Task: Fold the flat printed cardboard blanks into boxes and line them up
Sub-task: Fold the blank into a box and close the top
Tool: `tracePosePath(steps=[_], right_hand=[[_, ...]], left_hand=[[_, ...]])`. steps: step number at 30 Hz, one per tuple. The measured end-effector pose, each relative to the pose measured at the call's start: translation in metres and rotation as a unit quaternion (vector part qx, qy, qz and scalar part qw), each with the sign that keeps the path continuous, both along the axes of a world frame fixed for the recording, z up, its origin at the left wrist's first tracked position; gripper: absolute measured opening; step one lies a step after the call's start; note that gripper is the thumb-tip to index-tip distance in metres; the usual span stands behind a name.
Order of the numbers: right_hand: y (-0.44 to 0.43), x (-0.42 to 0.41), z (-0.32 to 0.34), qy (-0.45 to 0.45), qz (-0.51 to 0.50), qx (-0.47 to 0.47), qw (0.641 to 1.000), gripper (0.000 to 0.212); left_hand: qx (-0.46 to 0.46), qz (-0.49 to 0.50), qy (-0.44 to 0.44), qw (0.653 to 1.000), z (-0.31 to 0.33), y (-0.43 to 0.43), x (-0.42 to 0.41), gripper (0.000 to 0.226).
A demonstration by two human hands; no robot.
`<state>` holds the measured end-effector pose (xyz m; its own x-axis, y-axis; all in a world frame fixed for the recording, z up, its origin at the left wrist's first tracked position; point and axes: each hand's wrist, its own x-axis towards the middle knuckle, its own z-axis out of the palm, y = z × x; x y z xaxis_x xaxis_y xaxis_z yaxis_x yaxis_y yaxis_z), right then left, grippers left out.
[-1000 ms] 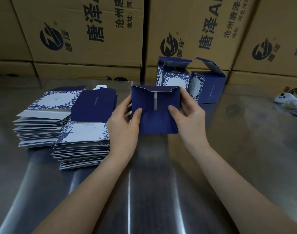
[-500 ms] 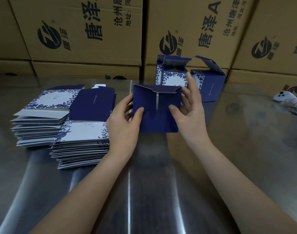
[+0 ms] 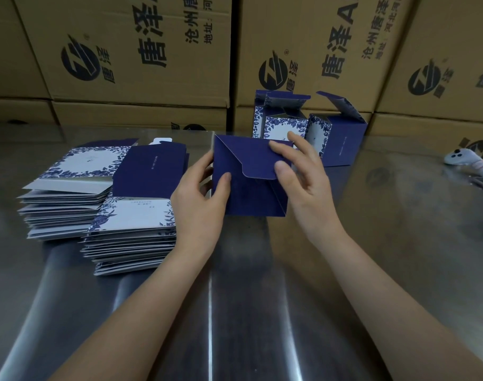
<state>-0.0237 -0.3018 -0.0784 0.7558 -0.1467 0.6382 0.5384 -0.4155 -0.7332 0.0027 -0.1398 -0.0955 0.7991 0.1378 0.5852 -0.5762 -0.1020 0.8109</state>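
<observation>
box [image 3: 248, 193] bottom now folded shut — right hand [image 3: 309, 182] grips it

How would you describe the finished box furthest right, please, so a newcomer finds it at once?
On the steel table, look to the far edge below the brown cartons. The rightmost box standing there shows a broad plain navy side, lid flap raised, while its neighbour faces you with a white floral panel.
</observation>
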Motion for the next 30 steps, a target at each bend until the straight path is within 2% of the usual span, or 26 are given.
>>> tracePosePath(steps=[7, 14, 21, 25, 30], right_hand=[[-0.002, 0.003, -0.005, -0.021, 0.006, -0.025, 0.999, 0.05], [-0.004, 0.007, -0.007, -0.024, -0.069, -0.05, 0.996, 0.073], [0.002, 0.005, -0.005, -0.038, -0.098, -0.082, 0.991, 0.077], [0.002, 0.004, -0.005, -0.046, -0.118, -0.126, 0.984, 0.076], [0.003, 0.003, -0.004, -0.092, -0.156, -0.165, 0.97, 0.062]], left_hand=[[-0.004, -0.003, 0.0, 1.0, -0.002, 0.002, 0.003, 0.043], [0.022, -0.006, -0.01, 1.0, -0.004, 0.0, 0.0, 0.045], [0.048, 0.0, -0.003, 0.999, -0.007, -0.001, 0.002, 0.059], [0.071, 0.011, -0.032, 0.997, -0.008, -0.001, 0.003, 0.069], [0.129, 0.035, -0.066, 0.989, -0.012, 0.0, 0.007, 0.086]])
